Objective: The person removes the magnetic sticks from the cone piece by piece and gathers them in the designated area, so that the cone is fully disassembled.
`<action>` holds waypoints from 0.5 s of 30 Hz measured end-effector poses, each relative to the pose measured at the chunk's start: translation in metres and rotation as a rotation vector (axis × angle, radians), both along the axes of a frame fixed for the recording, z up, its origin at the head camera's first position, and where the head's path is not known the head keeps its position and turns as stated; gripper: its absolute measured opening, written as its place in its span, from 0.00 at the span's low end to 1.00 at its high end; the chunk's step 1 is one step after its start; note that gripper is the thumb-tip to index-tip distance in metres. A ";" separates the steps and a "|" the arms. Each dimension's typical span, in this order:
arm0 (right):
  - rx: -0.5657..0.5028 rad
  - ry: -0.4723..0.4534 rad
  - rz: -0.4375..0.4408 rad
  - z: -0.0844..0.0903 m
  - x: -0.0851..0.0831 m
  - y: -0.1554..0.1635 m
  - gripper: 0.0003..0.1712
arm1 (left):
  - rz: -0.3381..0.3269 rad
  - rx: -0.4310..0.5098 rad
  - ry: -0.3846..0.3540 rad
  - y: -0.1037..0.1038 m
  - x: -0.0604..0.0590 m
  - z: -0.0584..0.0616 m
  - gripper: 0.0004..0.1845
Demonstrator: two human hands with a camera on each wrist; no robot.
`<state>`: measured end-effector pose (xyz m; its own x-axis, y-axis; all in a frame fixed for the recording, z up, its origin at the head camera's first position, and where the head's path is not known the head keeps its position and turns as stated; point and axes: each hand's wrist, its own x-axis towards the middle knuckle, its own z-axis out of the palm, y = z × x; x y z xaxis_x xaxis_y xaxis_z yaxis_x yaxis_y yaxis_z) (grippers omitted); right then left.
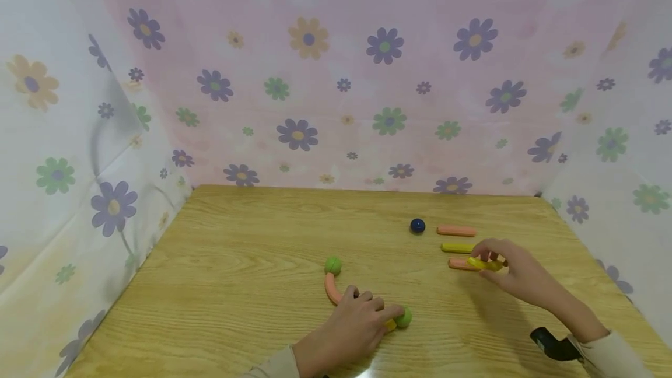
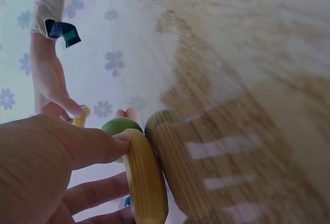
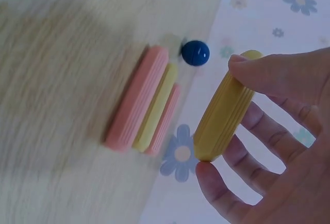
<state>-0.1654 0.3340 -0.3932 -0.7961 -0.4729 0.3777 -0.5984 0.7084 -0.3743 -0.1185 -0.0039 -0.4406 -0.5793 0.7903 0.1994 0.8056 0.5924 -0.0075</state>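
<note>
My left hand [image 1: 357,319] grips a curved, ribbed yellow stick [image 2: 144,177], low over the table. In the left wrist view the thumb presses its end, right beside a green ball [image 2: 119,126]. The head view shows that green ball [image 1: 403,318] at the fingertips. Beyond the knuckles, a curved salmon stick [image 1: 332,289] runs up to another green ball [image 1: 333,265]; its near end is hidden under the hand. My right hand [image 1: 525,273] pinches a ribbed yellow stick [image 3: 224,116] between thumb and fingers, above the table at the right.
By the right hand lie a near salmon stick [image 1: 459,263], a straight yellow stick [image 1: 455,247] and a far salmon stick [image 1: 457,230]. A dark blue ball [image 1: 417,226] sits left of them. Flowered cloth [image 1: 325,98] stands behind the wooden table [image 1: 236,238] and at both sides.
</note>
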 end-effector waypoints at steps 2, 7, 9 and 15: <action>-0.001 -0.009 -0.003 0.002 -0.005 0.005 0.22 | 0.000 0.006 0.003 0.000 0.000 0.000 0.19; 0.017 0.002 -0.017 -0.001 -0.019 0.020 0.21 | 0.002 0.020 0.021 0.000 0.001 -0.002 0.18; 0.032 0.020 -0.027 -0.003 -0.025 0.026 0.21 | 0.002 0.024 0.025 0.000 0.001 -0.002 0.18; 0.062 0.017 -0.048 -0.009 -0.045 0.045 0.19 | 0.002 0.021 0.037 -0.001 0.000 -0.003 0.19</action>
<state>-0.2101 0.3795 -0.4021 -0.8121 -0.4573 0.3624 -0.5692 0.7577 -0.3193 -0.1184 -0.0047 -0.4441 -0.5729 0.7846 0.2369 0.8037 0.5944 -0.0251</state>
